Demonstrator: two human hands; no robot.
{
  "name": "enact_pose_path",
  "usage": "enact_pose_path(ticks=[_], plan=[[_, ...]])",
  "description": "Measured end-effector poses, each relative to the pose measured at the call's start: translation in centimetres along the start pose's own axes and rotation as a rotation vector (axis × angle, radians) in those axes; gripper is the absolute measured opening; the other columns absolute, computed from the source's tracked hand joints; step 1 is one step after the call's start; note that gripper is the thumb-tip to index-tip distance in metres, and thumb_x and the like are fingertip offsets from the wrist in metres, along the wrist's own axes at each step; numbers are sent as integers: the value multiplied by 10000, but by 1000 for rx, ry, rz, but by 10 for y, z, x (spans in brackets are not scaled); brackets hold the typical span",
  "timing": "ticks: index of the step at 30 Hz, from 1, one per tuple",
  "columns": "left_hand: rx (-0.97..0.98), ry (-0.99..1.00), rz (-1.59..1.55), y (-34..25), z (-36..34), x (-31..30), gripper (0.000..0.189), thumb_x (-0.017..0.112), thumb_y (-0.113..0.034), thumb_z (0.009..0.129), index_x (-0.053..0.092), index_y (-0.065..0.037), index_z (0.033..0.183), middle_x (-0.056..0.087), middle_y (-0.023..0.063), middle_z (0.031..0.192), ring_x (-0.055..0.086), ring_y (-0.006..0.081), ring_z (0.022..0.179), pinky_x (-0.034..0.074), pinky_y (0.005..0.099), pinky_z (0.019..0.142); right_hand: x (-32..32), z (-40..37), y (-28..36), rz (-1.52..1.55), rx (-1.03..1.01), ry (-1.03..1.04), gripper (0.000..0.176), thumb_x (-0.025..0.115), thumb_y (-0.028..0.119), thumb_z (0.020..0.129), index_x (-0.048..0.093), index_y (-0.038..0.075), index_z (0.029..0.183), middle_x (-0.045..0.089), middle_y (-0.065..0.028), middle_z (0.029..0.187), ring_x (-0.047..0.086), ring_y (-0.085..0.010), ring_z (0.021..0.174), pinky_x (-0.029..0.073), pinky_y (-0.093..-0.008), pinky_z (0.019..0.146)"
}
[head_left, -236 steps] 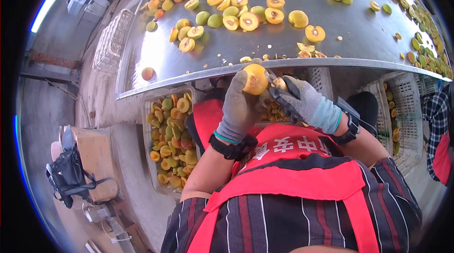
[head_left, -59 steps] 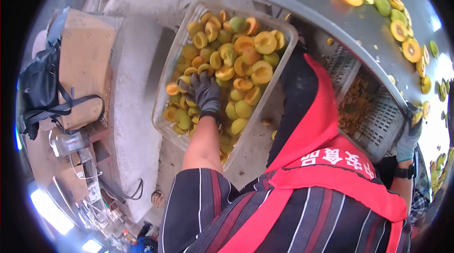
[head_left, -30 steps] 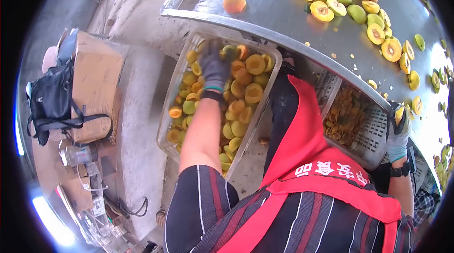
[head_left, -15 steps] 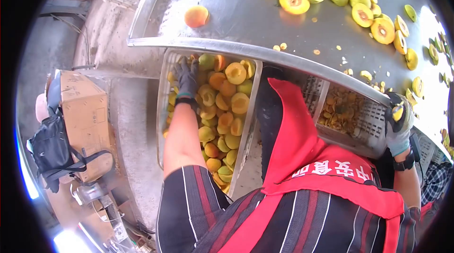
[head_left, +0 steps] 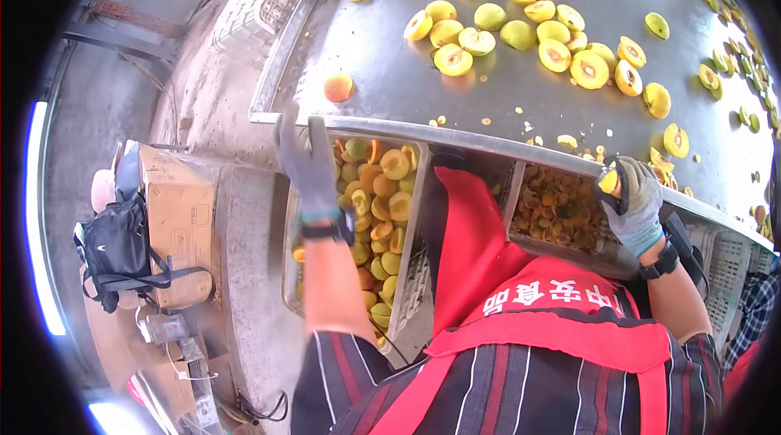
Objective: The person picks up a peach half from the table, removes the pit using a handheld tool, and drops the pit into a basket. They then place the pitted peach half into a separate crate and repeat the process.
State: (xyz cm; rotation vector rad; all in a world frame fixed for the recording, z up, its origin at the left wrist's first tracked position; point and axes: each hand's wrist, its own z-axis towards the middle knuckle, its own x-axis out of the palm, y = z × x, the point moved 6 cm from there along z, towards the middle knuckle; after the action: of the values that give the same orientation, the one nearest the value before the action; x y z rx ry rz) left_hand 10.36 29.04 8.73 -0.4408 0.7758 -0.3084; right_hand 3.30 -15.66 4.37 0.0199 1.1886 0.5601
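My left hand (head_left: 311, 162), in a grey glove and smeared by motion, is raised over the table-side end of a crate (head_left: 409, 252). Its fingers are spread and nothing shows in them. Halved yellow peaches (head_left: 382, 207) fill that crate. A single orange peach (head_left: 338, 87) lies on the metal table just beyond the fingertips. At the table's front edge, my right hand (head_left: 634, 205), also gloved, is curled round a yellow piece of peach (head_left: 608, 182). A dark band shows beside the piece; I cannot make out what it is.
Many cut peaches (head_left: 553, 32) and small scraps are spread over the metal table (head_left: 382, 52). Below its edge, a second crate (head_left: 512, 199) holds brownish scraps (head_left: 561, 203). Cardboard boxes (head_left: 181, 223) and a black bag (head_left: 122, 248) stand left. Another person's checked sleeve (head_left: 752, 305) shows far right.
My left hand has come up out of the peach crate toward the table edge, its fingers now spread. My right hand still grips the yellow piece. The view has shifted, showing more of the table.
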Motion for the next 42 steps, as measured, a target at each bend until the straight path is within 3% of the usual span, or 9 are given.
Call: enact_pose_path(ticks=[7,11,13,17,21,24,27,33,42], plan=[[-297,935,526,32,57,135,541,684,-389,708,558,-101,1149,557,197,1154,530,324,1080,420,375,919,-17,3,3,-2,70,73,546,720,223,614,517,34,1085,565,-145,1067,535,-337,986,412,-432,876],[-50,866,261,-37,35,147,415,662,-229,739,550,-30,1085,565,214,1084,567,295,1015,486,358,819,-20,0,-5,197,-23,131,533,715,199,628,516,24,1090,554,-175,1101,519,-368,1020,409,-426,896],[-465,692,-462,-94,6,133,373,600,-101,768,511,-11,1119,544,190,1120,554,293,1036,492,371,825,-33,-7,-6,431,-12,47,510,708,153,653,510,20,1104,548,-186,1105,507,-380,1035,411,-427,903],[-560,841,-1809,-202,-75,106,445,524,-45,806,431,-2,1239,514,140,1186,520,293,1090,462,398,897,-45,-23,11,731,192,73,389,675,167,758,515,23,1082,598,-190,924,579,-379,867,468,-409,752],[-644,1010,-1887,-259,-150,118,492,542,-90,787,429,-5,1258,502,143,1205,505,307,1109,388,407,980,-38,-35,13,564,180,191,290,571,311,861,535,42,964,598,-157,773,603,-330,716,472,-376,621],[-688,1112,-1845,-277,-165,117,500,540,-80,769,437,0,1253,512,140,1199,507,285,1103,381,395,983,-20,-60,8,1118,841,596,515,398,549,900,561,64,950,517,-56,593,533,-121,510,411,-278,431],[-691,1144,-1797,-281,-175,118,497,532,-84,766,444,-4,1249,521,134,1188,509,274,1099,380,396,983,-8,-76,-8,1122,897,690,561,390,602,876,570,80,976,511,-55,580,516,-128,478,406,-285,409],[-955,1158,-1860,-280,-193,117,407,488,-208,887,454,-27,1249,531,123,1172,524,234,1069,414,374,942,-10,-89,-6,1463,840,578,470,404,514,907,535,65,953,536,-51,616,510,-115,458,417,-248,423],[-619,1069,-1636,-280,-197,120,360,425,-226,921,485,-6,1199,564,120,1120,529,210,1048,412,332,929,-9,-90,0,1457,843,615,433,562,376,873,507,-1,1078,583,-83,713,514,-131,456,423,-260,425]])
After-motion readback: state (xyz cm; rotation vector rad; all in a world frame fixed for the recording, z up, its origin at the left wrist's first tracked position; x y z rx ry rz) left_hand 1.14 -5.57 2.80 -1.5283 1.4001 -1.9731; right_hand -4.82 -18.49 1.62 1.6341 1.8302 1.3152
